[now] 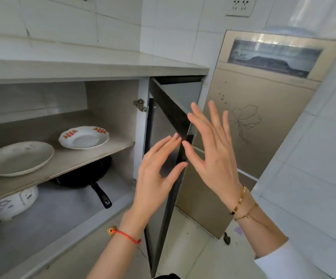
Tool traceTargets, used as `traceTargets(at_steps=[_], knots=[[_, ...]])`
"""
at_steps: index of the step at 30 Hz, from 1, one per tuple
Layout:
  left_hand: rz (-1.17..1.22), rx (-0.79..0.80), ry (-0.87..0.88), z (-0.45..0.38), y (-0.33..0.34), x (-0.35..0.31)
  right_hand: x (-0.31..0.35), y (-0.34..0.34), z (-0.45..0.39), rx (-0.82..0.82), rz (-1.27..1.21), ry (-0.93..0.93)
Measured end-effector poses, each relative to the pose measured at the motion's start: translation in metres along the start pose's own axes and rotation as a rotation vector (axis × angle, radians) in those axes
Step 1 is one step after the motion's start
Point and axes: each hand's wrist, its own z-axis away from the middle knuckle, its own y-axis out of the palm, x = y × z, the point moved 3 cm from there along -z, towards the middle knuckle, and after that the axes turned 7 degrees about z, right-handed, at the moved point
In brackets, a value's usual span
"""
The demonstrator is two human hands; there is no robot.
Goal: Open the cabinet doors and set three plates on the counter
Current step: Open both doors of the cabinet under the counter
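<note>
The cabinet door [169, 158] stands swung wide open, edge-on to the camera, hinged at the post to the right of the open cabinet. Both hands are raised at its free edge. The left hand [155, 174] has its fingers straight and spread, fingertips touching or just short of the door's dark edge; its grip holds nothing. The right hand [213, 150] is flat and open on the far side of the door, fingers straight and pointing up, also holding nothing.

Inside the cabinet, two plates lie on the shelf [66, 166]: a large white plate [18, 158] at the left and a plate with red markings [83, 137] behind it to the right. Below the shelf sit a black frying pan [86, 174] and a white pot [12, 202]. The table [82, 65] above carries no plates.
</note>
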Motion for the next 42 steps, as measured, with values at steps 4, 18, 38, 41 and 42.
traceTargets(at_steps=[4, 18, 38, 41, 42], knots=[[-0.035, 0.057, 0.023, -0.009, 0.036, 0.001, -0.030, -0.009, 0.011, 0.012, 0.070, 0.046], [-0.202, 0.349, 0.129, -0.043, 0.141, 0.026, -0.138, -0.002, 0.035, 0.078, 0.209, 0.217], [-0.392, 0.469, 0.028, -0.074, 0.222, 0.061, -0.222, 0.033, 0.043, 0.203, 0.380, 0.299], [-0.398, 0.468, 0.023, -0.074, 0.223, 0.061, -0.224, 0.034, 0.044, 0.208, 0.388, 0.300], [-0.394, 0.468, 0.022, -0.074, 0.222, 0.061, -0.225, 0.034, 0.044, 0.207, 0.389, 0.297]])
